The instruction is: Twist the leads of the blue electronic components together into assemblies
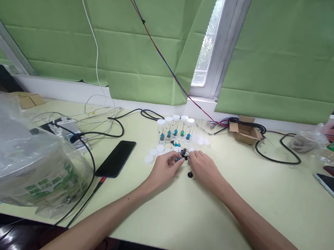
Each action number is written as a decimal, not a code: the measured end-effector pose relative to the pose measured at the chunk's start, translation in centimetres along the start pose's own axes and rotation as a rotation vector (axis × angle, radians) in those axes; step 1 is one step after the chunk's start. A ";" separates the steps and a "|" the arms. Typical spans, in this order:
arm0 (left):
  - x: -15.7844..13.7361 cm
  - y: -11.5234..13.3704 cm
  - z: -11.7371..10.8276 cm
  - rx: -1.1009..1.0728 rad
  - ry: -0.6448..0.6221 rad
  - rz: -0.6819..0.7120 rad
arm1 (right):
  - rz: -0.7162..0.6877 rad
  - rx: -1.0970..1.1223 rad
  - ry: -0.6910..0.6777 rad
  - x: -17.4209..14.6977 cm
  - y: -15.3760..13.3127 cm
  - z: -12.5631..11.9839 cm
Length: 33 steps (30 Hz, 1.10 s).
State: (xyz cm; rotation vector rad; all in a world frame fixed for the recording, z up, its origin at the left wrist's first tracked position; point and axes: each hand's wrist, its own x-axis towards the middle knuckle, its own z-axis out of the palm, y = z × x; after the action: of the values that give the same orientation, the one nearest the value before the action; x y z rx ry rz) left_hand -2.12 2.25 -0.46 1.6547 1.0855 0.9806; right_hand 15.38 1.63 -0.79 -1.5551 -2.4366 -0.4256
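My left hand [166, 164] is closed in a pinch on a small blue piece with a thin pin [178, 159]. Close beside it, my right hand [203, 165] has its fingers together at the edge of a pile of small dark parts [184, 154]; what they hold is hidden. A round black piece [190, 175] lies just below the right fingers. Behind the hands stand several clear tubes with white caps [175, 127], with blue or green pieces inside. Another blue piece [177, 144] lies in front of the tubes. Loose white caps [149, 159] lie left of my left hand.
A black phone [116, 158] lies on the left of the table [234, 222], near cables and a large plastic bag [33, 164]. An open cardboard box [245, 132] sits at the back right. More phones [331, 188] lie at the right edge.
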 end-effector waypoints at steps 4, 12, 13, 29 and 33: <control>0.1 0.0 0.0 -0.097 -0.023 -0.036 | 0.015 0.168 0.160 -0.1 -0.2 -0.2; 0.4 0.2 -0.1 -0.250 -0.082 -0.059 | -0.013 0.524 0.236 -0.4 -0.9 0.0; 0.4 0.2 -0.2 -0.259 -0.091 -0.050 | -0.014 0.541 0.233 -0.4 -1.0 0.1; 0.5 -0.1 -0.1 -0.285 -0.128 -0.058 | 0.105 0.788 0.141 -0.4 -1.9 -0.2; 0.3 0.1 0.0 -0.264 -0.119 -0.036 | 0.099 0.773 0.132 -0.4 -1.9 -0.2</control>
State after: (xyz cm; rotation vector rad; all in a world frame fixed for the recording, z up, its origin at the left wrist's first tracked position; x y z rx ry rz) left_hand -1.96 2.55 -0.32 1.4539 0.8642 0.9457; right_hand 13.83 0.44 -0.95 -1.2305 -2.0278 0.3858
